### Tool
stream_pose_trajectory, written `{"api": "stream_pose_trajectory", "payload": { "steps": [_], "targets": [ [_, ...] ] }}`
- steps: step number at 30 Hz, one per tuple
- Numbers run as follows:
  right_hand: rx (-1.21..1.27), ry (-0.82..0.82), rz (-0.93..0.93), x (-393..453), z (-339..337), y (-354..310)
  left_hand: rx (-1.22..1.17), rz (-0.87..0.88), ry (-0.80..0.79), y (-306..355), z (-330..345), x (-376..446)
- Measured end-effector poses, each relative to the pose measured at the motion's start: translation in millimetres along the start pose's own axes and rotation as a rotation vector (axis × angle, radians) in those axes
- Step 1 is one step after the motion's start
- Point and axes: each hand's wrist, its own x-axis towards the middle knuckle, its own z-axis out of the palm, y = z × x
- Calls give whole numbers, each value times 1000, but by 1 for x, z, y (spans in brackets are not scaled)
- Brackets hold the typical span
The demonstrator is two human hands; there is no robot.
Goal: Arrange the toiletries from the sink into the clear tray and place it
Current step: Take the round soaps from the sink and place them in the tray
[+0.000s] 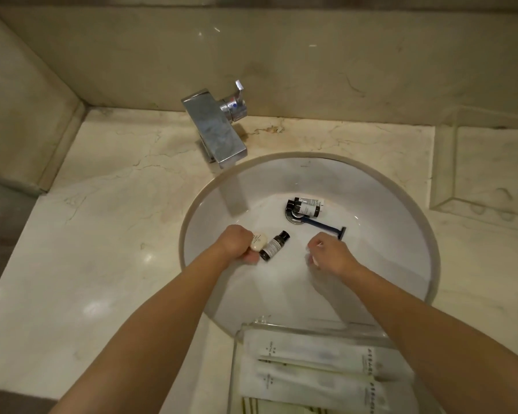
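In the white sink (386, 204), my left hand (237, 243) grips a small round white soap (258, 242). A dark bottle with a white label (274, 245) lies right beside it, touching the hand's fingers. My right hand (329, 252) hovers low in the basin with curled fingers around something small and white that I cannot make out. A blue razor (326, 227) lies just beyond it. Two dark bottles (307, 206) rest over the drain. The clear tray (237, 369) sits at the sink's near edge with white packets (311, 366) inside.
A chrome faucet (216, 130) juts over the sink's far left rim. Marble counter (102, 264) spreads to the left. A raised marble ledge (485, 174) stands at the right, and walls close off the back and left.
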Motion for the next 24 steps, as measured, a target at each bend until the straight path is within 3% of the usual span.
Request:
{"api": "stream_pose_trajectory", "payload": {
  "steps": [5,14,19,24],
  "targets": [
    [588,-45,81,-28,-10,-15,-446,-46,-100,12,-1,-30],
    [1023,-124,45,-93,-11,-28,-691,19,-176,18,5,-103],
    [1058,-159,-11,-136,-6,-32,-751,33,-242,2,8,-148],
    [903,-169,-91,-174,2,-21,-617,46,-292,-16,13,-191]
  ]
}}
